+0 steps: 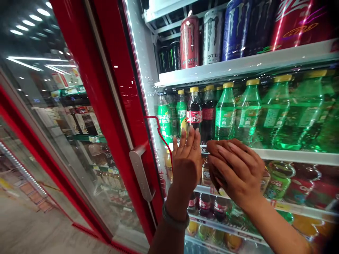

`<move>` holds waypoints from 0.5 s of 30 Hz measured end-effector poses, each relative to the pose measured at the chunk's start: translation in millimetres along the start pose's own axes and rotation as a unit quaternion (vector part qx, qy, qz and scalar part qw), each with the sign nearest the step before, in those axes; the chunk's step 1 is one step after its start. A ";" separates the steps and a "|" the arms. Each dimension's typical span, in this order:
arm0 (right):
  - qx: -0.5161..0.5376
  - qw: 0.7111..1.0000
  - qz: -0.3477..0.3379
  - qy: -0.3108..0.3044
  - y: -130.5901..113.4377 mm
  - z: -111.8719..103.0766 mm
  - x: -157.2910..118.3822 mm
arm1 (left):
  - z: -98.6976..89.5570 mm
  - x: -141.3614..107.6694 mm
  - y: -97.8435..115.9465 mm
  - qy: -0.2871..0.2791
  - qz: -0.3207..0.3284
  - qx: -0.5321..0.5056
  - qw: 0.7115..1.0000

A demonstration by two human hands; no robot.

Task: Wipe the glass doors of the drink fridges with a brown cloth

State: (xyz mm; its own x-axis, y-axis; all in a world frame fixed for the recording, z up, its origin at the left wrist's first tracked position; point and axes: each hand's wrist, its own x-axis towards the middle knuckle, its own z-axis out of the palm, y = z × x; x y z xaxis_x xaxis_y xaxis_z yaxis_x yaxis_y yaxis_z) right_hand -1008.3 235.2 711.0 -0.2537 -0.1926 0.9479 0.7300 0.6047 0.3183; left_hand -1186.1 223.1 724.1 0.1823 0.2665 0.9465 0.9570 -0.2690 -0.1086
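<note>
My left hand (187,155) is raised in front of a lit drinks cooler, fingers stretched upward and holding nothing. Its fingertips overlap the lower part of a cola bottle (194,117) with a red label and yellow cap; I cannot tell whether they touch anything. Beside it, my right hand (235,173) is closed, its fingers bent to the left. A dark brown shape (214,146) shows behind those fingers, and I cannot make out whether it is an object or a reflection. Green soda bottles (225,113) stand behind and above the right hand.
A red door frame (106,106) with a metal handle (141,174) rises left of my hands. Energy drink cans (189,42) line the upper white shelf (225,68). More bottles fill the lower shelves. Another glass-fronted cabinet with goods (90,120) appears at left.
</note>
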 end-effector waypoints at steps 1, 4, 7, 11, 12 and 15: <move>-0.009 1.000 0.003 0.009 9.1 -4.7 0.1 | 2.7 -1.0 0.0 0.002 0.000 0.006 1.000; -0.051 0.994 0.059 0.075 26.7 -4.8 25.7 | 11.9 -3.3 1.1 0.021 -0.011 0.021 1.000; -0.058 0.988 0.097 0.103 15.2 12.8 55.9 | 17.6 -7.5 1.9 0.032 -0.021 0.026 0.999; 0.023 0.998 0.053 0.039 -15.2 24.6 43.3 | 16.3 -12.3 1.3 0.024 -0.012 0.014 1.000; 0.043 0.998 0.044 0.021 -17.9 21.4 31.3 | 15.4 -12.5 1.2 0.025 -0.010 0.017 0.999; 0.076 0.996 0.030 -0.020 -6.3 1.7 -6.4 | 14.0 -11.1 2.4 0.037 -0.003 0.029 0.999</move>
State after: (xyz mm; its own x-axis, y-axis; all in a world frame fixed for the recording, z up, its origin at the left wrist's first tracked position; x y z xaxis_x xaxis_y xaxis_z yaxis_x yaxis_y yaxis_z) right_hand -1012.3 234.0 702.9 -0.2406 -0.1230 0.9628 0.6407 0.7250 0.2527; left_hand -1182.7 232.5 709.1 0.1605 0.1986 0.9669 0.9702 -0.2118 -0.1176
